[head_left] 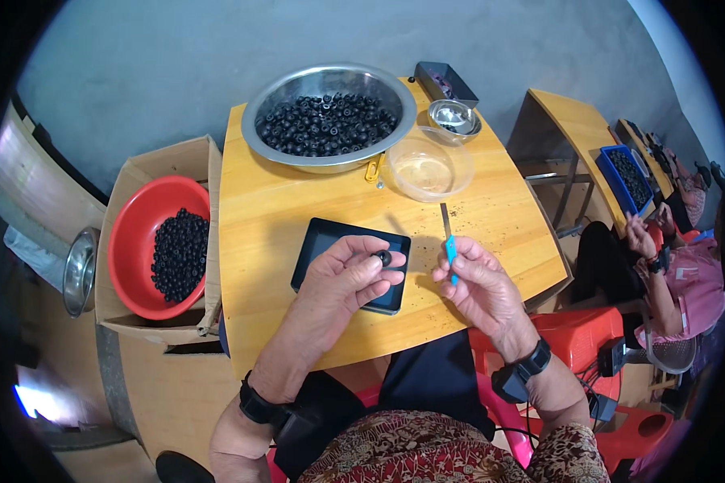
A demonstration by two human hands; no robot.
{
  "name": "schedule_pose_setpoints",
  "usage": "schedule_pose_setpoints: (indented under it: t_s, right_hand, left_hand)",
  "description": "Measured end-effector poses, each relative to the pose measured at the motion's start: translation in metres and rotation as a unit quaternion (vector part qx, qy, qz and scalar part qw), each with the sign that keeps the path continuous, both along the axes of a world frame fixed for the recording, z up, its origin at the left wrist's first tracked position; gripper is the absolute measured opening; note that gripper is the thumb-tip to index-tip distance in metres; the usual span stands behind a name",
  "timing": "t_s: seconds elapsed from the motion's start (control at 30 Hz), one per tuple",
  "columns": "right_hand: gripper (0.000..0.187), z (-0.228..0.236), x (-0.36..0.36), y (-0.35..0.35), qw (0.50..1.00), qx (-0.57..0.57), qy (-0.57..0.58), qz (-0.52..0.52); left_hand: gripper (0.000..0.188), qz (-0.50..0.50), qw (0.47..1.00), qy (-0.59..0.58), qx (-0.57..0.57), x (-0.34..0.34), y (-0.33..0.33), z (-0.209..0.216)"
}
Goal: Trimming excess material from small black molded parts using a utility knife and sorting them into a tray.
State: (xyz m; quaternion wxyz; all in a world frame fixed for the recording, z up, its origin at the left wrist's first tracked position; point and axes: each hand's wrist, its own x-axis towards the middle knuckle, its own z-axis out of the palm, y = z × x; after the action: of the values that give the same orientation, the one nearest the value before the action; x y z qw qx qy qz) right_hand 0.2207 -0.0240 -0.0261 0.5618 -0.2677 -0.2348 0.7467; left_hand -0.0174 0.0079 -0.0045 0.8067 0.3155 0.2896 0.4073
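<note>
My left hand (337,278) pinches a small round black part (385,257) with a hole between thumb and fingers. It is held above a dark rectangular tray (321,235) on the table. In my right hand (487,288) is a craft knife (450,248) with a blue handle and a narrow blade pointing away from me. Blade and part are apart. Beyond my hands, a large steel bowl (330,164) holds many similar black parts. A yellow-handled tool (372,168) lies against the bowl's near side.
A clear plastic tub (431,196), a small metal bowl (474,135) and a dark box (463,87) stand at the far right of the wooden table (258,306). Left of it, a red basin (126,266) of black parts sits in a cardboard box (133,167). Another person (685,298) sits at right.
</note>
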Motion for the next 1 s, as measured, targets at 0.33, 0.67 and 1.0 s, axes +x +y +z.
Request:
schedule_pose_setpoints:
  t_s: [0.33,0.67,1.0]
  right_hand:
    - [0.014,0.014,-0.017,-0.008,0.990,0.061,-0.125,-0.003]
    - [0.024,0.034,-0.035,-0.017,0.872,0.184,-0.440,-0.112]
    - [0.019,0.033,-0.032,-0.021,0.822,0.240,-0.504,-0.117]
  left_hand:
    - [0.017,0.034,0.997,0.060,0.023,0.016,-0.017,0.002]
    - [0.019,0.037,0.996,-0.067,-0.053,0.023,-0.023,-0.003]
    - [0.021,0.026,0.993,-0.102,-0.060,0.026,-0.028,-0.016]
